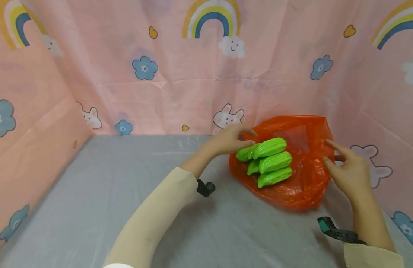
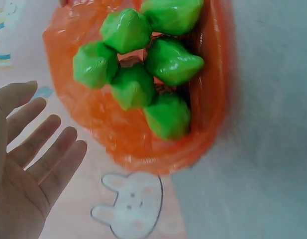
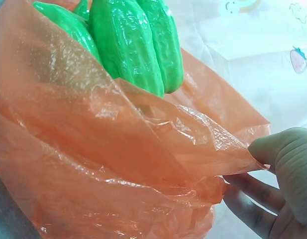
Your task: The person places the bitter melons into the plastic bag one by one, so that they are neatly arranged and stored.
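Several bright green bitter melons (image 1: 275,162) lie stacked in an orange-red plastic bag (image 1: 307,186), their pointed ends toward the left. The bag's mouth is spread around them. My left hand (image 1: 229,139) hovers at the bag's left rim, beside the uppermost melons; the left wrist view shows that hand (image 2: 29,159) with its fingers apart and holding nothing. On the other side, my right hand (image 1: 355,171) pinches the bag's right edge between thumb and fingers. In the right wrist view the thumb (image 3: 272,149) presses on the gathered plastic, with some fingers behind it.
The bag rests on a grey covered table (image 1: 92,208), toward its back right. Pink cloth walls (image 1: 179,96) with rainbows, flowers and rabbits rise behind and at both sides. A black wrist mount (image 1: 206,188) sticks out by the left sleeve, another (image 1: 340,232) by the right.
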`<state>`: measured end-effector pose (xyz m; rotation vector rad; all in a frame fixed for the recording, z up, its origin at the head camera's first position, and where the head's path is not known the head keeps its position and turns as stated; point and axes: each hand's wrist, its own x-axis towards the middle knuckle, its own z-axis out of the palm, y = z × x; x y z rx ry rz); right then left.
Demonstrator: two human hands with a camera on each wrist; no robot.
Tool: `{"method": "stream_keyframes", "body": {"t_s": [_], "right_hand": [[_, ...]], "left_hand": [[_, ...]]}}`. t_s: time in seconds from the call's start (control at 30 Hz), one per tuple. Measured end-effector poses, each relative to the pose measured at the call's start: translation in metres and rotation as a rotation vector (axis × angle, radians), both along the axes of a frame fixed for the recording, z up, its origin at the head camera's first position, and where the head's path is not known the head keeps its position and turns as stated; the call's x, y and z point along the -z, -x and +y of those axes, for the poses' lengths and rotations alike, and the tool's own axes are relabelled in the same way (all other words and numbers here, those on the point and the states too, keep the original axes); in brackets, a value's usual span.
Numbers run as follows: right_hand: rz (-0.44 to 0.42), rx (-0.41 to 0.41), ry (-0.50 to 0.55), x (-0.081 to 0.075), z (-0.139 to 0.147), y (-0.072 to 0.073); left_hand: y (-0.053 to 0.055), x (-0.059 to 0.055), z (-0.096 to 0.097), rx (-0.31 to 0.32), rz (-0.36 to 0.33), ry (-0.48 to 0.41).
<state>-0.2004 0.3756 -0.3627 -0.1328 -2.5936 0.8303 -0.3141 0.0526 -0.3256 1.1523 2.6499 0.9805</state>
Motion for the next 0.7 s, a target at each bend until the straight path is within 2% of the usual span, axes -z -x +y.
{"method": "stream_keyframes", "body": {"t_s": [0.23,0.37,0.5,0.6,0.7], "right_hand": [[0.028,-0.002,0.009,-0.005,-0.001,0.002],[0.003,0.000,0.012,-0.005,-0.001,0.001],[-0.018,-0.004,0.003,-0.005,-0.001,-0.001],[-0.008,-0.011,-0.032,-0.006,-0.001,-0.002],[-0.009,-0.020,-0.077,-0.007,-0.002,-0.002]], "left_hand": [[-0.009,0.010,-0.046,-0.027,-0.056,-0.111],[-0.014,0.015,-0.070,-0.052,-0.049,-0.147],[-0.026,0.018,-0.093,-0.111,-0.063,-0.131],[-0.039,0.019,-0.108,-0.177,-0.059,-0.082],[-0.052,0.020,-0.121,-0.274,0.007,0.007]]}}
